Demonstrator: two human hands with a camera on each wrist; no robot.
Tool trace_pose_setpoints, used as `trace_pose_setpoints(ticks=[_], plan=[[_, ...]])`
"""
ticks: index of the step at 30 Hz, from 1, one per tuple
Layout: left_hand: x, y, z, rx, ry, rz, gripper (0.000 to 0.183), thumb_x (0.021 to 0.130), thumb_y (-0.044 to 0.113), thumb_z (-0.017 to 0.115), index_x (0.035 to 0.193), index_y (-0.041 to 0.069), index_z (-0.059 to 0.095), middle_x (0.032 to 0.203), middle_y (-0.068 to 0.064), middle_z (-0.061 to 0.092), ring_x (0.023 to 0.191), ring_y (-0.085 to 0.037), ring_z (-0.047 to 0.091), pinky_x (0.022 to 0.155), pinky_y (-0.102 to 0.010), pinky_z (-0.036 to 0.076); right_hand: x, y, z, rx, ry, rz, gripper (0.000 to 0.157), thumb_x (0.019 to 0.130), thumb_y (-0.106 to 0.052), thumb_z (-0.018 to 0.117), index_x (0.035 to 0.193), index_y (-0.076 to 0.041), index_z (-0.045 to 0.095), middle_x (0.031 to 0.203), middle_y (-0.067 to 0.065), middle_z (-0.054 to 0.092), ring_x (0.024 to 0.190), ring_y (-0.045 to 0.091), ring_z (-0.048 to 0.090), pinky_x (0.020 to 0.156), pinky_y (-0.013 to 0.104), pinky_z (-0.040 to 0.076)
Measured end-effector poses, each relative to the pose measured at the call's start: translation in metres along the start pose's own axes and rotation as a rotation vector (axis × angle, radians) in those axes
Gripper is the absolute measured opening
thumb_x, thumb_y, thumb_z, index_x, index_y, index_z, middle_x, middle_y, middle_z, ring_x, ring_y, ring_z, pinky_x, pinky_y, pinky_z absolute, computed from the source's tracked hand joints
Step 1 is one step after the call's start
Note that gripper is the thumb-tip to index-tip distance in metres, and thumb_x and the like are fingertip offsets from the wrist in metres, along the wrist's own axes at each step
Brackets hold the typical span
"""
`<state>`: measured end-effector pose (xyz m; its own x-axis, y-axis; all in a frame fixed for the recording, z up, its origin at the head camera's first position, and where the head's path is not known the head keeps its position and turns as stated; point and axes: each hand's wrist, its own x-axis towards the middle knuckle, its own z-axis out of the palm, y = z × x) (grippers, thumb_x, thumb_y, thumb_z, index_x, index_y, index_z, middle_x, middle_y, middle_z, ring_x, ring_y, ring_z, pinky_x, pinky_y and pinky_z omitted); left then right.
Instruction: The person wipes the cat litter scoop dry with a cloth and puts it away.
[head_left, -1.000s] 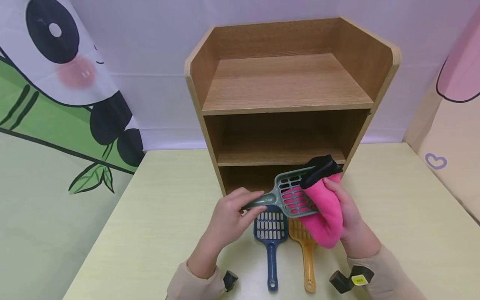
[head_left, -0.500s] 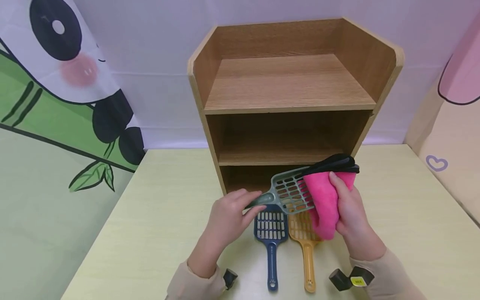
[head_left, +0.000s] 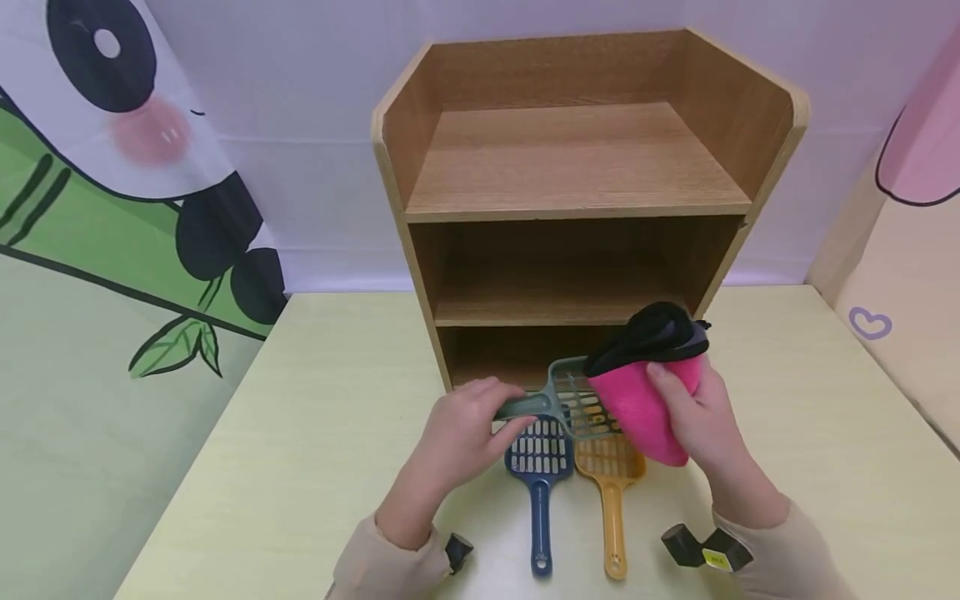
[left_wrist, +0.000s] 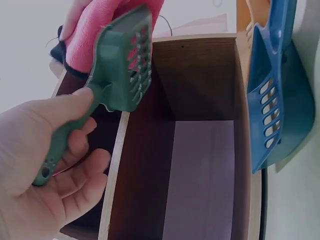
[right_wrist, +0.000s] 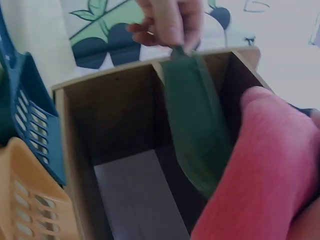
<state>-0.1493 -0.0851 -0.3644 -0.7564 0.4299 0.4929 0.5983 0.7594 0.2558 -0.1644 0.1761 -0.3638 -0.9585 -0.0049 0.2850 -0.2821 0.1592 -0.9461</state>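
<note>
A grey-green litter scoop (head_left: 561,398) with a slotted head is held in the air by its handle, between the thumb and fingers of my left hand (head_left: 461,433). My right hand (head_left: 708,425) grips a bunched pink cloth (head_left: 637,408) with a black side folded over its top. In the head view the cloth covers the far end of the scoop's head, and it lies against the scoop (left_wrist: 122,65) in the left wrist view. Below them a blue litter scoop (head_left: 540,479) and an orange litter scoop (head_left: 611,492) lie side by side, handles towards me.
A wooden shelf unit (head_left: 577,215) stands at the back of the pale table (head_left: 300,467), directly behind the scoops. Its compartments face me. Printed fabric (head_left: 322,150) hangs behind it.
The cloth has shifted over the scoop's head, first up and right, then back left and lower, and is now more bunched. My left hand keeps its hold, and the scoop's head has tilted.
</note>
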Motion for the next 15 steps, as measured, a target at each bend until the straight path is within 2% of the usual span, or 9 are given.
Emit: trace_pose_setpoints(ticks=[2,5,9,12,15], plan=[[-0.003,0.000,0.000,0.003,-0.002,0.003,0.029,0.082,0.031,0.074,0.101,0.009,0.070,0.083,0.002,0.068,0.068,-0.007,0.054,0.058,-0.016,0.045,-0.005,-0.002,0.008,-0.136,-0.051,-0.080,0.029,0.092,-0.006,0.056,0.118,-0.014,0.048,0.103,-0.016,0.055,0.091,0.004,0.055,0.071,0.018,0.050],[-0.006,-0.001,-0.003,0.020,0.006,0.022,0.034,0.080,0.033,0.075,0.103,0.009,0.071,0.083,0.001,0.069,0.069,-0.008,0.055,0.058,-0.017,0.047,-0.010,-0.003,0.018,-0.227,-0.117,-0.153,0.037,0.087,-0.004,0.063,0.121,-0.007,0.047,0.110,-0.008,0.054,0.098,0.007,0.053,0.073,0.021,0.052],[-0.011,-0.001,-0.008,0.026,0.008,0.026,0.032,0.078,0.033,0.077,0.100,0.010,0.072,0.080,0.002,0.068,0.070,-0.008,0.054,0.059,-0.016,0.047,-0.018,-0.005,0.026,-0.279,-0.161,-0.183,0.037,0.084,-0.006,0.068,0.117,-0.010,0.051,0.109,0.002,0.058,0.095,0.010,0.055,0.071,0.023,0.053],[-0.015,-0.002,-0.010,0.016,0.037,0.045,0.027,0.077,0.031,0.078,0.094,0.011,0.072,0.076,0.004,0.066,0.068,-0.008,0.051,0.058,-0.015,0.044,-0.026,-0.008,0.031,-0.314,-0.186,-0.197,0.041,0.084,-0.007,0.069,0.120,-0.012,0.051,0.108,0.003,0.059,0.094,0.014,0.055,0.071,0.024,0.053],[-0.018,-0.003,-0.012,0.024,0.104,0.121,0.026,0.076,0.030,0.079,0.091,0.010,0.071,0.073,0.004,0.065,0.066,-0.008,0.051,0.057,-0.015,0.044,-0.033,-0.011,0.036,-0.400,-0.192,-0.264,0.041,0.081,-0.007,0.071,0.118,-0.014,0.055,0.106,0.000,0.061,0.096,0.014,0.053,0.077,0.030,0.050]])
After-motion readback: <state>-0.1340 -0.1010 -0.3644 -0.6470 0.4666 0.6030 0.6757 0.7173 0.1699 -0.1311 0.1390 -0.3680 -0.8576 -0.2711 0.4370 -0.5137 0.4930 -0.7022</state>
